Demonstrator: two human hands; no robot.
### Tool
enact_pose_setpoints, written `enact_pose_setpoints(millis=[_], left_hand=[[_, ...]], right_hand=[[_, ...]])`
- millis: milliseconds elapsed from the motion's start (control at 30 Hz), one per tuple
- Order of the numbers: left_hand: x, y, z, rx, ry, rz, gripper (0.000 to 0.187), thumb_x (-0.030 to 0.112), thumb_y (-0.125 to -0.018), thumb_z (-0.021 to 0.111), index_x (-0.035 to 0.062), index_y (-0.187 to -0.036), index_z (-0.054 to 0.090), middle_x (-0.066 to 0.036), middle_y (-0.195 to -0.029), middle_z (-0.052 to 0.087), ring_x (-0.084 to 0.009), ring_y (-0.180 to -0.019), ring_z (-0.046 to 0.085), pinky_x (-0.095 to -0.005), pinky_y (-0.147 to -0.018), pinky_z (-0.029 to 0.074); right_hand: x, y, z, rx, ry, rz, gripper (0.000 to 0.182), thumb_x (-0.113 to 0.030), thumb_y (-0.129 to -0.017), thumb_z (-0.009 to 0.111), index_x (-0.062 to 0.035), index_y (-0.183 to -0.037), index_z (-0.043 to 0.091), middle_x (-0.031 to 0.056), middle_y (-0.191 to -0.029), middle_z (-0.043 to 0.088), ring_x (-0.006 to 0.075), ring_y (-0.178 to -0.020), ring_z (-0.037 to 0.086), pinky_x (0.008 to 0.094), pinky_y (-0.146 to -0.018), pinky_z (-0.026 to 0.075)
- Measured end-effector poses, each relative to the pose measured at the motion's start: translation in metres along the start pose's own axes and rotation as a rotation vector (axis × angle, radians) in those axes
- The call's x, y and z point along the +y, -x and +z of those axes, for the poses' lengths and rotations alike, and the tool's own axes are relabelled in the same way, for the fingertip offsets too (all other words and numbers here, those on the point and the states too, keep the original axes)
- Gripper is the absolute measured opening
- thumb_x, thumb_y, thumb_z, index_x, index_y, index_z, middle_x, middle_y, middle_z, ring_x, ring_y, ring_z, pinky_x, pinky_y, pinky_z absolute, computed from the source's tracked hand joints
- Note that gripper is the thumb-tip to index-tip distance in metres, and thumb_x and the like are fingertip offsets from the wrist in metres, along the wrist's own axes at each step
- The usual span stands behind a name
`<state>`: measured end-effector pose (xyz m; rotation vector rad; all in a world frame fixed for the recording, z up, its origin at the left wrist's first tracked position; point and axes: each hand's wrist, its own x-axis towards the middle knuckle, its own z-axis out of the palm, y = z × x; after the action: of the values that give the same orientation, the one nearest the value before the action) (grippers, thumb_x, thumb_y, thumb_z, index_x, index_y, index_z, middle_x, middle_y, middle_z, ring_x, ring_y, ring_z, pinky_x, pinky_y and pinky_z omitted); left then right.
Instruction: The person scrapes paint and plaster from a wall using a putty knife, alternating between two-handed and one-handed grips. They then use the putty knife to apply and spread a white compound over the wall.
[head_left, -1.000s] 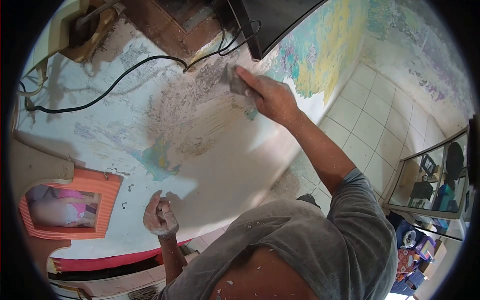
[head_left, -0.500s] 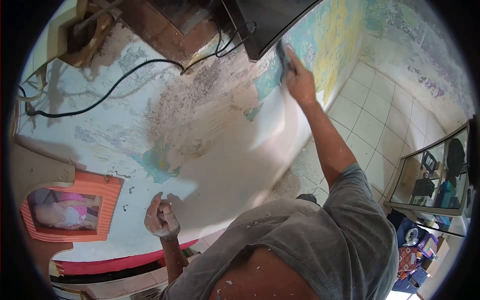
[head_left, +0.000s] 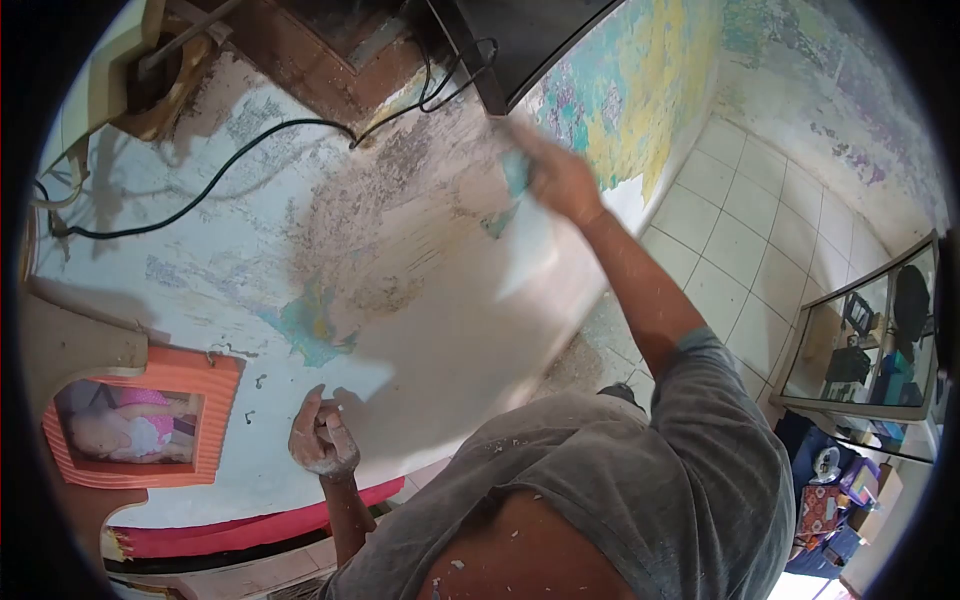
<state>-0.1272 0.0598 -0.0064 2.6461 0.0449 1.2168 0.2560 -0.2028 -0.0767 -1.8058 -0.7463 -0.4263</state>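
My right hand [head_left: 568, 185] is raised against the patchy wall [head_left: 430, 350], just below the corner of a dark panel [head_left: 525, 45]. Motion smears its fingers. They are closed round a dark scraper-like tool that is mostly hidden now but showed in the earlier view. Bare plaster and turquoise paint [head_left: 515, 175] lie beside this hand. My left hand [head_left: 325, 445], dusted white, hovers by the lower wall with its fingers loosely bent and apart. I make out nothing held in it. A turquoise patch [head_left: 315, 330] lies just above it.
A black cable [head_left: 230, 165] runs across the wall to the panel. At the left hangs an orange picture frame [head_left: 225, 410]. Floor tiles [head_left: 745, 230] stretch to the right, where a glass cabinet [head_left: 850, 410] stands over several bags and boxes [head_left: 825, 510].
My right hand has moved left along the wall, from the panel's right edge to below its corner, and is more blurred. My left hand keeps its pose.
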Motion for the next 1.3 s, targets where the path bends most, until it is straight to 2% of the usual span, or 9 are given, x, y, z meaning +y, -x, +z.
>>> enact_pose_setpoints(millis=[67, 167, 300, 433, 533, 633, 933, 1133, 1300], left_hand=[[-0.002, 0.001, 0.002, 0.026, 0.004, 0.026, 0.03, 0.019, -0.094, 0.057, -0.0018, -0.114, 0.063, -0.011, -0.077, 0.067, -0.0195, -0.058, 0.061, -0.0323, -0.06, 0.051], [-0.005, 0.002, 0.003, 0.009, 0.02, 0.055, 0.031, 0.014, -0.095, 0.051, -0.0066, -0.117, 0.059, -0.011, -0.076, 0.064, -0.0154, -0.066, 0.058, -0.0272, -0.06, 0.049], [-0.006, 0.001, 0.001, -0.026, -0.008, 0.036, 0.031, 0.011, -0.093, 0.053, -0.0065, -0.118, 0.059, -0.012, -0.078, 0.064, -0.0153, -0.066, 0.058, -0.0272, -0.061, 0.05], [-0.004, 0.0, 0.004, 0.016, 0.048, 0.063, 0.031, 0.011, -0.093, 0.053, -0.0072, -0.117, 0.06, -0.01, -0.074, 0.063, -0.014, -0.064, 0.057, -0.0264, -0.06, 0.049], [-0.004, 0.002, 0.001, -0.028, 0.014, 0.01, 0.031, 0.012, -0.093, 0.053, -0.0081, -0.116, 0.06, -0.008, -0.071, 0.061, -0.0131, -0.064, 0.056, -0.0254, -0.06, 0.047], [-0.008, 0.003, 0.002, 0.002, 0.055, 0.043, 0.031, 0.012, -0.094, 0.053, -0.0086, -0.116, 0.06, -0.007, -0.07, 0.06, -0.0127, -0.063, 0.055, -0.0249, -0.06, 0.047], [-0.012, 0.006, 0.001, -0.024, 0.092, 0.089, 0.032, 0.009, -0.094, 0.051, -0.0073, -0.121, 0.055, -0.019, -0.099, 0.068, -0.0143, -0.069, 0.059, -0.0271, -0.066, 0.052], [-0.015, 0.007, -0.001, -0.029, 0.133, 0.067, 0.029, 0.013, -0.091, 0.058, 0.0028, -0.119, 0.057, -0.019, -0.1, 0.071, -0.0207, -0.065, 0.066, -0.0329, -0.064, 0.056], [-0.012, 0.004, -0.003, -0.049, 0.072, 0.11, 0.028, 0.011, -0.09, 0.058, 0.0034, -0.117, 0.057, -0.018, -0.096, 0.071, -0.0229, -0.066, 0.067, -0.0341, -0.064, 0.056]], right_hand=[[0.033, -0.015, -0.009, 0.298, -0.275, 0.201, 0.069, 0.005, -0.079, 0.047, -0.0234, -0.143, 0.05, 0.0163, -0.132, 0.059, 0.0242, -0.119, 0.062, 0.0331, -0.102, 0.046], [0.014, 0.0, 0.008, 0.241, -0.087, -0.07, 0.065, 0.0, -0.085, 0.05, -0.0298, -0.143, 0.046, 0.0123, -0.133, 0.058, 0.0318, -0.117, 0.06, 0.0365, -0.099, 0.05], [-0.002, 0.006, 0.015, -0.05, 0.084, 0.116, 0.064, -0.003, -0.085, 0.052, -0.0316, -0.142, 0.047, 0.0145, -0.129, 0.06, 0.0329, -0.113, 0.062, 0.0364, -0.097, 0.051], [0.021, 0.006, 0.014, 0.334, -0.206, 0.074, 0.064, 0.004, -0.084, 0.05, -0.023, -0.142, 0.048, 0.0156, -0.13, 0.06, 0.0324, -0.117, 0.06, 0.0331, -0.098, 0.05], [-0.038, 0.029, 0.021, -0.077, 0.004, 0.009, 0.068, 0.005, -0.077, 0.052, -0.0185, -0.141, 0.05, 0.0208, -0.119, 0.064, 0.0345, -0.105, 0.065, 0.0378, -0.092, 0.052], [0.001, 0.017, 0.023, 0.17, -0.02, -0.134, 0.066, -0.002, -0.082, 0.057, -0.031, -0.141, 0.049, 0.015, -0.103, 0.069, 0.036, -0.091, 0.066, 0.0424, -0.079, 0.056], [-0.009, 0.02, 0.017, 0.136, 0.016, -0.127, 0.067, -0.001, -0.082, 0.056, -0.0294, -0.142, 0.048, 0.0162, -0.099, 0.068, 0.0382, -0.088, 0.065, 0.0425, -0.078, 0.055], [-0.019, 0.028, 0.029, 0.213, -0.04, -0.021, 0.072, 0.003, -0.075, 0.052, -0.0212, -0.142, 0.049, 0.0221, -0.105, 0.066, 0.0408, -0.093, 0.064, 0.0401, -0.083, 0.053], [-0.009, 0.013, 0.02, 0.231, 0.074, -0.111, 0.073, -0.001, -0.079, 0.057, -0.0303, -0.144, 0.045, 0.0181, -0.099, 0.068, 0.0374, -0.089, 0.065, 0.0438, -0.08, 0.054]])
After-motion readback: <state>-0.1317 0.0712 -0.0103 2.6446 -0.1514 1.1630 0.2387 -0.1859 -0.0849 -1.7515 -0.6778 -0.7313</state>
